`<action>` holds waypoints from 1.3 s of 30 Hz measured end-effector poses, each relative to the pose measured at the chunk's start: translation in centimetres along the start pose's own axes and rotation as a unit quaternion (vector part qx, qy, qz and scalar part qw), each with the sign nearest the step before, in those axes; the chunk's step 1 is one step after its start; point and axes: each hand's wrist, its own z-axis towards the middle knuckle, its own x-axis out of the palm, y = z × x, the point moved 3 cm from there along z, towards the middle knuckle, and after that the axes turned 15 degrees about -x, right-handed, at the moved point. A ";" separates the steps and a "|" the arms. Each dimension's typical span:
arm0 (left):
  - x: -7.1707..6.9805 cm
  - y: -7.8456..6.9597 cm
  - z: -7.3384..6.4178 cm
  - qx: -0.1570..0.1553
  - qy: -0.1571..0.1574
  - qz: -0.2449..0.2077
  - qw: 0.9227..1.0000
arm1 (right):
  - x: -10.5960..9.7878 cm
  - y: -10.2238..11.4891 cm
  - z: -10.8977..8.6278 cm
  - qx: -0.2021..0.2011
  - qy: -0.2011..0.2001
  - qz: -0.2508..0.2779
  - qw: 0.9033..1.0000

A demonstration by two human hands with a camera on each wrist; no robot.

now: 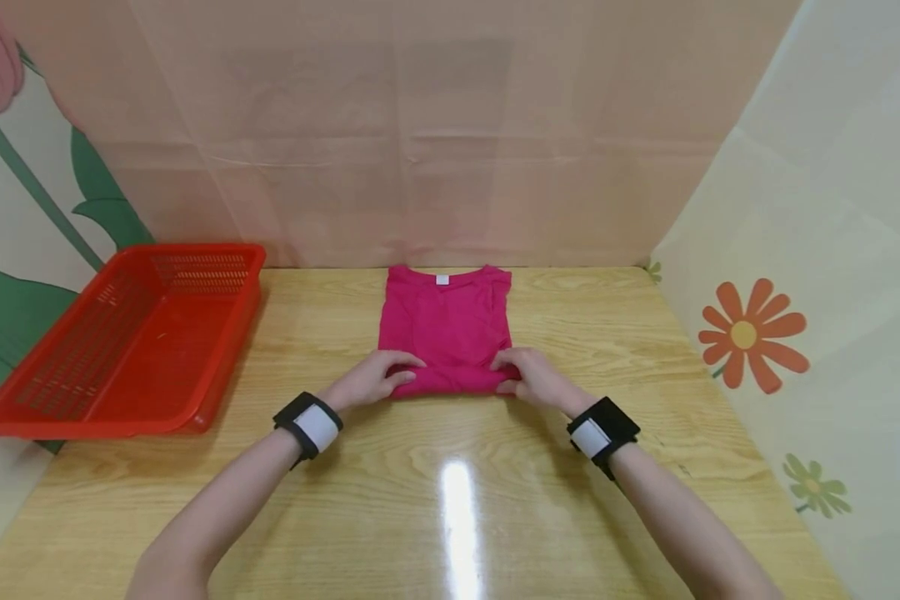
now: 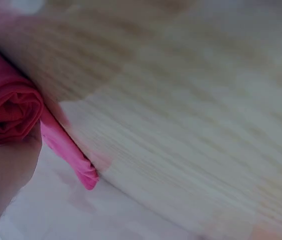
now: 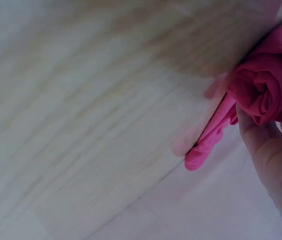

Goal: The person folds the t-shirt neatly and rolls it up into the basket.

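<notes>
A bright pink shirt (image 1: 450,321) lies on the wooden table, its neckline and white label toward the back wall. Its near end is rolled into a thick tube (image 1: 450,381). At the left end of the roll, my left hand (image 1: 371,377) grips it between thumb and fingers. My right hand (image 1: 534,377) grips the right end the same way. The left wrist view shows the spiral end of the roll (image 2: 13,115) beside the hand. In the right wrist view, fingers (image 3: 253,132) wrap about the other spiral end (image 3: 265,90), with the flat part stretching beyond.
A red plastic basket (image 1: 225,350) with slotted walls stands at the left of the wooden table (image 1: 390,500). A pinkish covering (image 1: 450,167) hangs along the back edge. A flower-printed wall sheet (image 1: 817,250) borders the right side.
</notes>
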 end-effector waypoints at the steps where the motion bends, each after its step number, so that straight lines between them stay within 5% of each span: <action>1: 0.1 -0.1 -0.2 0.010 -0.012 0.019 1.000 | -0.1 -0.2 0.1 0.007 0.005 0.009 1.000; 7: 0.6 -0.8 -1.9 0.072 -0.064 0.156 0.983 | -0.7 -1.1 0.7 0.035 0.033 0.035 0.998; 14: 1.1 -0.7 -1.8 0.116 -0.093 0.202 0.968 | -1.2 -2.4 1.4 0.064 0.080 0.083 0.991; 17: 0.9 -0.5 -1.2 0.101 -0.084 0.175 0.976 | -1.4 -3.1 1.4 0.077 0.094 0.111 0.986; 23: -0.2 0.5 0.4 0.019 -0.030 0.070 0.997 | -1.4 -3.7 1.3 0.098 0.101 0.141 0.980; 32: -1.0 1.0 2.3 -0.010 0.035 0.021 0.999 | -1.2 -2.5 1.0 0.083 0.078 0.058 0.992; 39: -1.3 0.7 3.0 -0.007 0.030 0.048 0.998 | -1.1 0.1 1.0 0.055 0.015 -0.036 0.998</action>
